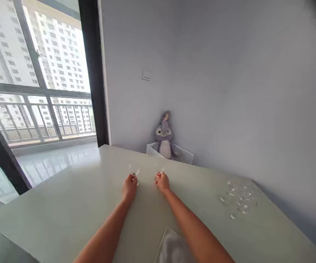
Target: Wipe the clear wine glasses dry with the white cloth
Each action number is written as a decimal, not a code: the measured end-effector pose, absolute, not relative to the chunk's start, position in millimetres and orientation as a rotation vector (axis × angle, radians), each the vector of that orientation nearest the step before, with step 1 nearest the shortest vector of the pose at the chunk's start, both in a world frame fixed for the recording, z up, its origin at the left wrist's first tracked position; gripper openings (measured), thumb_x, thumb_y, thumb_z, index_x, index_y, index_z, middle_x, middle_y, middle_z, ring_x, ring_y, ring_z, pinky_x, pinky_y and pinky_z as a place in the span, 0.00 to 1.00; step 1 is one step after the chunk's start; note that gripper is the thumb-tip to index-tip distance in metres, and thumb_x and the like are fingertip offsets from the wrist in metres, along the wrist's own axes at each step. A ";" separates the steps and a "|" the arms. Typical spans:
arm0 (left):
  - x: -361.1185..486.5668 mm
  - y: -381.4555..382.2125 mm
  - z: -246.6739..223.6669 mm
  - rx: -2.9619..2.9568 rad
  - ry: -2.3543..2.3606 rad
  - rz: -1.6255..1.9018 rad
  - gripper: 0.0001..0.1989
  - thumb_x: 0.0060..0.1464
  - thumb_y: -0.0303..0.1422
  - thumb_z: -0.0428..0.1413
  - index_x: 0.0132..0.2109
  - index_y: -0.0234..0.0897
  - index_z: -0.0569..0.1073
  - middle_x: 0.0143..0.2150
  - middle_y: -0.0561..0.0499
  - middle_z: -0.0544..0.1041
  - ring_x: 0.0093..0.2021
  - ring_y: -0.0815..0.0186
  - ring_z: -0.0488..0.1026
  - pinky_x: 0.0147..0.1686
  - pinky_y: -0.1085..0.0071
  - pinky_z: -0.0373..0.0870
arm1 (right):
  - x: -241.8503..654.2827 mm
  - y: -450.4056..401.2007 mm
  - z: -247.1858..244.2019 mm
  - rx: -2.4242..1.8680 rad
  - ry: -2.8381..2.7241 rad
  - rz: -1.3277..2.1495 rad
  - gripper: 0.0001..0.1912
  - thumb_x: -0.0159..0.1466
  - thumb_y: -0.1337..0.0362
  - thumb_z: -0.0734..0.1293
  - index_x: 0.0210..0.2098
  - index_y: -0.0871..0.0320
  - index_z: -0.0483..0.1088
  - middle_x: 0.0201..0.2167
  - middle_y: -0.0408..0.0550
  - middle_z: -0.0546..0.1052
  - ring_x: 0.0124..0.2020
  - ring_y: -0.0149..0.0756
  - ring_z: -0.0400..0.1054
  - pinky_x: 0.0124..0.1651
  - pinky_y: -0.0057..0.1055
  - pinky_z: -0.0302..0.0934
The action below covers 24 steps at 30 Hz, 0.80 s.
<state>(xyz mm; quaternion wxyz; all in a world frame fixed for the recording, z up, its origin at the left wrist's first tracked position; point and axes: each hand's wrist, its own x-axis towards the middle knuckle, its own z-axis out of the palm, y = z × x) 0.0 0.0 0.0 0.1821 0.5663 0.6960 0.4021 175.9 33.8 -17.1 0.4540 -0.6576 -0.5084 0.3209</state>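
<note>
Grey cloth [175, 250] lies on the pale table [86, 197], its far corner pointing toward the far edge, and the right forearm [201, 230] crosses above its right side in view. Farther out, close to the middle of the far edge, the left hand [129, 188] grips a clear stemmed glass [134, 169], its fingers curled around the stem. That glass stands roughly upright: the bowl opens upward, the foot shows below beside the fingers, and its long axis runs close to vertical.

Just to the right, with a gap of bare surface between, the right hand [162, 181] is closed around a second clear glass [160, 169]. Its rim also points up and its long axis looks near vertical, though the hand covers much of it. Whether either foot touches the surface, I cannot tell.

Toward the far right corner, well apart from both hands, clear glasses [242, 199] are clustered; blur hides which way each faces. Beyond the far edge, a purple plush rabbit [164, 146] sits upright in a white perforated basket [185, 156].
</note>
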 end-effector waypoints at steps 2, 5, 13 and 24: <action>-18.1 9.1 -8.1 1.617 1.953 1.177 0.10 0.51 0.33 0.47 0.36 0.35 0.71 0.30 0.49 0.74 0.32 0.65 0.68 0.31 0.72 0.58 | 130.6 53.6 -20.3 -1.609 -1.285 0.786 0.13 0.56 0.71 0.57 0.40 0.60 0.66 0.33 0.47 0.74 0.15 0.23 0.63 0.19 0.21 0.58; -30.4 14.3 -13.9 1.633 1.940 1.228 0.10 0.50 0.32 0.48 0.38 0.36 0.71 0.33 0.49 0.75 0.38 0.62 0.67 0.35 0.71 0.59 | 85.0 72.3 -20.3 -1.584 -1.317 0.786 0.12 0.56 0.70 0.58 0.39 0.59 0.67 0.32 0.46 0.74 0.16 0.24 0.64 0.20 0.21 0.58; -21.5 11.3 -12.6 1.586 1.912 1.286 0.10 0.48 0.30 0.49 0.38 0.38 0.70 0.33 0.50 0.74 0.36 0.63 0.67 0.33 0.72 0.59 | 82.4 62.8 -3.9 -1.533 -1.308 0.795 0.17 0.51 0.72 0.61 0.41 0.58 0.65 0.36 0.48 0.72 0.21 0.27 0.66 0.24 0.23 0.58; -17.6 5.6 0.9 1.419 1.854 1.391 0.17 0.40 0.22 0.47 0.39 0.38 0.69 0.32 0.52 0.71 0.28 0.68 0.65 0.27 0.74 0.58 | 257.0 -129.7 8.6 -1.552 -1.044 0.515 0.06 0.49 0.67 0.59 0.28 0.56 0.62 0.26 0.40 0.67 0.21 0.27 0.60 0.26 0.25 0.56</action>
